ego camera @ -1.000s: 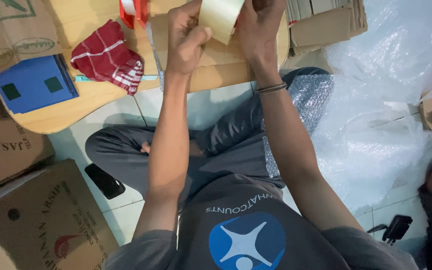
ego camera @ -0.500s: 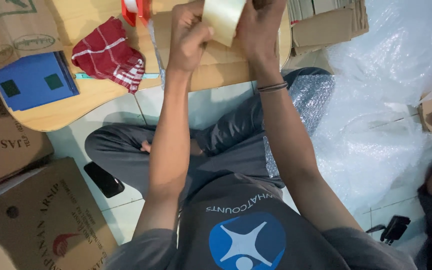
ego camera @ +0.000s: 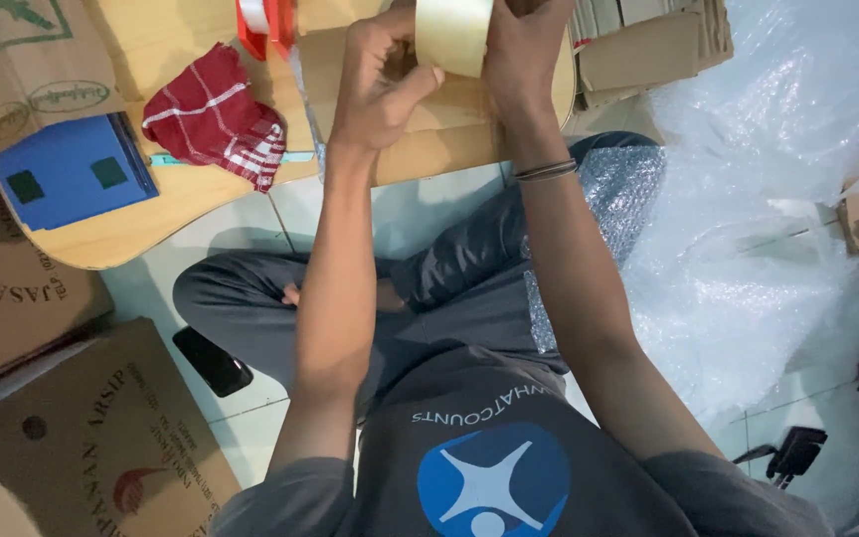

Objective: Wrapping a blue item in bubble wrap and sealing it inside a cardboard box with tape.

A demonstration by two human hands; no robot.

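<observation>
Both hands grasp a roll of clear tape (ego camera: 452, 35) above the wooden surface (ego camera: 151, 224): the left hand (ego camera: 378, 85) pinches its edge, the right hand (ego camera: 524, 50) holds its side. A red cloth (ego camera: 213, 114) lies nearby.

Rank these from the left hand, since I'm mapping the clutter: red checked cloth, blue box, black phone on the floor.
From the left hand:
1. Red checked cloth, just to its left on the wooden board.
2. Blue box, farther left.
3. Black phone, down on the floor tiles.

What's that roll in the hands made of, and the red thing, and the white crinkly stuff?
The tape roll looks like glossy, see-through tan plastic film. The red cloth seems woven fabric: soft folds, white stripes. The bubble wrap looks like thin clear plastic, shiny and crumpled.
</observation>
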